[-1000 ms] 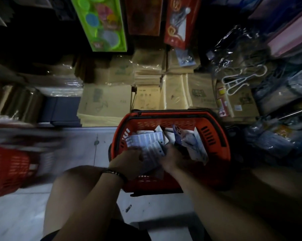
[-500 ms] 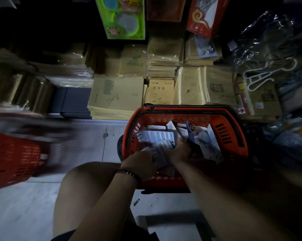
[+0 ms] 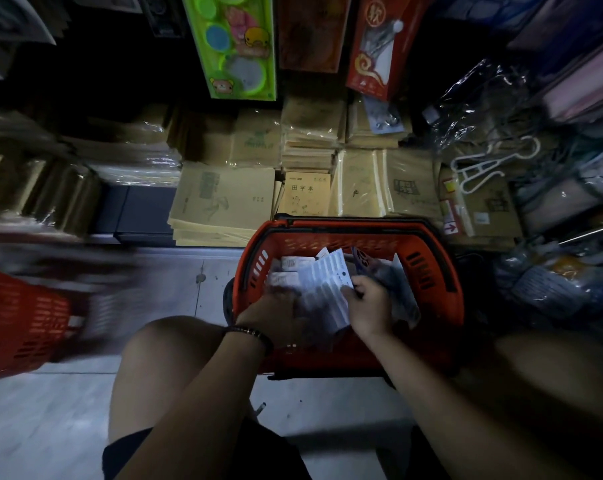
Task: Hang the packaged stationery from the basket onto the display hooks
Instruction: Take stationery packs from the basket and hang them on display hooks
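Observation:
A red plastic basket (image 3: 428, 271) stands on the floor in front of me, holding several white carded stationery packs. Both of my hands are down inside it. My right hand (image 3: 371, 308) pinches the edge of a white stationery pack (image 3: 324, 284) that is tilted up out of the pile. My left hand (image 3: 276, 315), with a bracelet on the wrist, lies over the lower end of the same bundle of packs, fingers curled around it. More packs (image 3: 289, 263) lie beneath. No display hooks are clearly visible in the dim light.
Stacks of tan exercise books (image 3: 224, 202) fill the low shelf behind the basket. A green toy pack (image 3: 237, 46) and a red pack (image 3: 376, 46) hang above. A second red basket (image 3: 19, 320) sits at left. White plastic hangers (image 3: 483, 164) lie at right. My bare knee (image 3: 161, 358) is near.
My right hand has lifted a white pack so that it stands tilted above the pile. My left hand stays on the bundle. The view has shifted slightly downward and closer.

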`<state>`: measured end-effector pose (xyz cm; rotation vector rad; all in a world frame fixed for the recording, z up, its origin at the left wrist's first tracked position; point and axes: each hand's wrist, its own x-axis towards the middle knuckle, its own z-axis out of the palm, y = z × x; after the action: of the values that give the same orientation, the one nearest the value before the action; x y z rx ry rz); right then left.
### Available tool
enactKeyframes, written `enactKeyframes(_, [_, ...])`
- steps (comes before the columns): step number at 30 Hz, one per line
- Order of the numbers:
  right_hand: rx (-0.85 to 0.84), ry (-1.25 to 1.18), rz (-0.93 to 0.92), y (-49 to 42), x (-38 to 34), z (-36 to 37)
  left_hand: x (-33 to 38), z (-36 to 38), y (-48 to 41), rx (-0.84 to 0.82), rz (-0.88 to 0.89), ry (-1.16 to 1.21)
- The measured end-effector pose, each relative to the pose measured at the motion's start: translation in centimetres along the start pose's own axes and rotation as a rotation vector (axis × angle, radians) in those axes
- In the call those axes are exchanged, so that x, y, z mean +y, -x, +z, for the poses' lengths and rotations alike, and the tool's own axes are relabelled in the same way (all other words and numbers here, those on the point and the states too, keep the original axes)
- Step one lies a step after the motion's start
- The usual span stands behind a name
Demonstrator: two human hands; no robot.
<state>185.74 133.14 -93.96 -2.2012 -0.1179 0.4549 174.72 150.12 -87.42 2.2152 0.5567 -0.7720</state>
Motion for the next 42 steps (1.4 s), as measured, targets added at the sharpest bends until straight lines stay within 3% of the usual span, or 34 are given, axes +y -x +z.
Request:
enactKeyframes(4, [0.087,-0.158,0.032,0.1,-2.4,-2.3,1.6,0.5,0.3,0.056,0.012,-0.020])
enactKeyframes(7, [0.098,-0.242,0.087,0.1,-4.7,-4.0,2.9,1.5,0.5,0.092,0.116,-0.012])
enactKeyframes(10, [0.059,-0.351,0.132,-0.1,-7.1,-5.6,3.6,1.9,0.4,0.237,0.211,0.034])
enactKeyframes(13, [-0.054,-0.459,0.200,0.0,-8.9,-7.0,3.9,1.4,0.6,0.271,0.328,0.149])
enactKeyframes(16, [-0.040,-0.321,0.130,0.0,-9.5,-8.8,4.4,1.2,1.3,0.329,0.404,0.298])
enactKeyframes(19, [0.077,-0.084,-0.092,-0.2,-9.4,-10.9,4.5,0.9,1.8,0.425,0.310,0.534])
enactKeyframes(23, [0.143,-0.033,-0.187,-0.2,-9.9,-13.1,4.6,-0.4,2.4,0.496,0.238,0.900])
enactKeyframes(26, [0.181,-0.048,-0.235,-0.6,-10.4,-14.0,4.9,-0.9,2.8,0.415,0.197,1.168])
enactKeyframes(30, [0.037,-0.145,-0.189,-0.8,-11.8,-14.1,5.2,-0.5,3.0,0.169,0.241,1.430])
enactKeyframes(36, [-0.174,-0.423,-0.022,-1.1,-14.5,-13.4,5.7,-0.8,3.4,-0.023,0.268,1.522])
enactKeyframes(42, [-0.438,-0.879,0.156,-0.3,-12.6,-12.0,5.4,-1.9,3.3,-0.234,0.332,1.727])
